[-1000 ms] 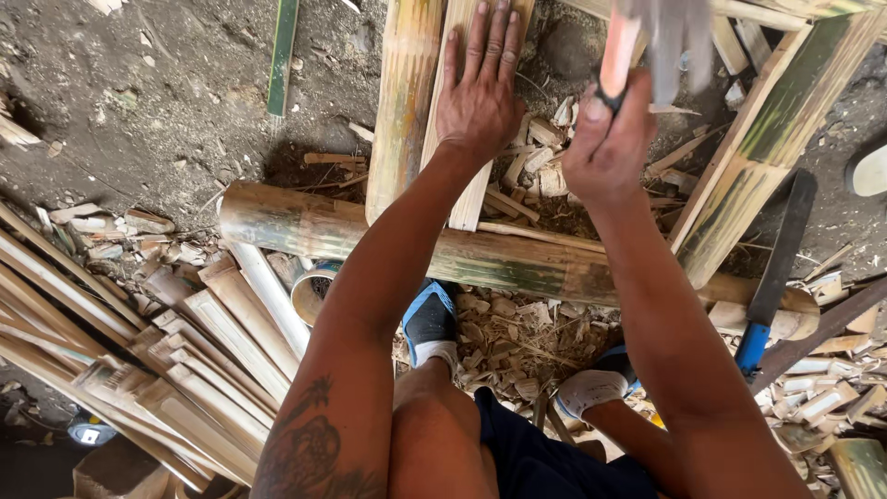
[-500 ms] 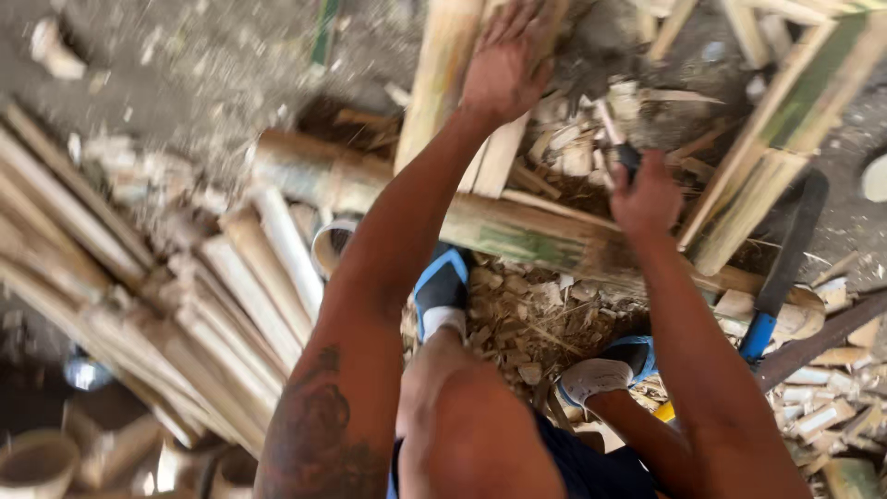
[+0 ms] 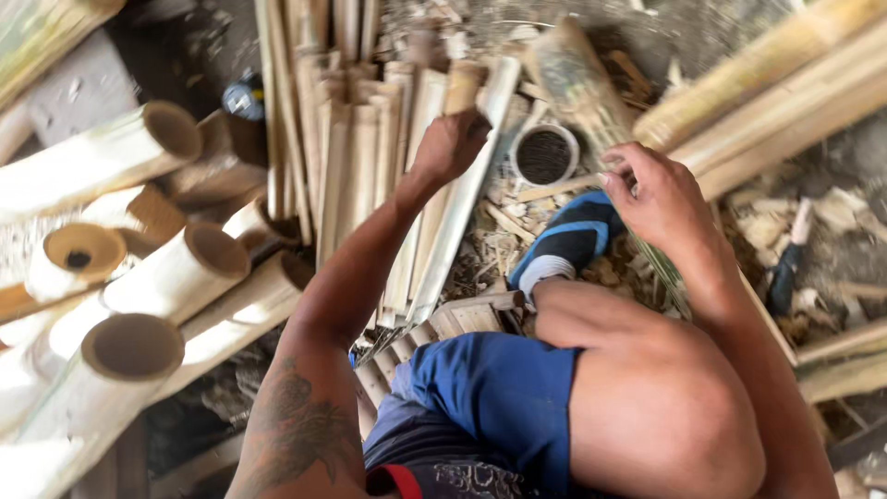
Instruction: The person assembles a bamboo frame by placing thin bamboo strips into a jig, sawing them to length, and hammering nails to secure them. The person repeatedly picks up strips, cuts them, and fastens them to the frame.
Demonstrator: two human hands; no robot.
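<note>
a small round cup (image 3: 543, 155) holding dark stuff stands among bamboo chips. the left hand (image 3: 450, 144) grips a pale split bamboo strip (image 3: 455, 217) atop the strip pile (image 3: 351, 139). the right hand (image 3: 658, 192), fingers curled, rests on a green bamboo pole (image 3: 591, 92).

1. Both arms come into view bare from shoulder to wrist, no sleeves at all.
2. There's a dark tattoo (image 3: 300, 430) on the left upper arm, an inked pattern of curling shapes; its detail is too blurred to make out.
3. The left hand (image 3: 450, 145) and right hand (image 3: 658, 196) are bare: no gloves, and no rings or watch that can be seen.
4. Blue shorts (image 3: 490, 397), with a red band and a dark patterned strip at the lower edge.
5. The knee and shin are bare.
6. On the foot, a blue and black shoe (image 3: 575, 233), with a white sock at the ankle.
</note>
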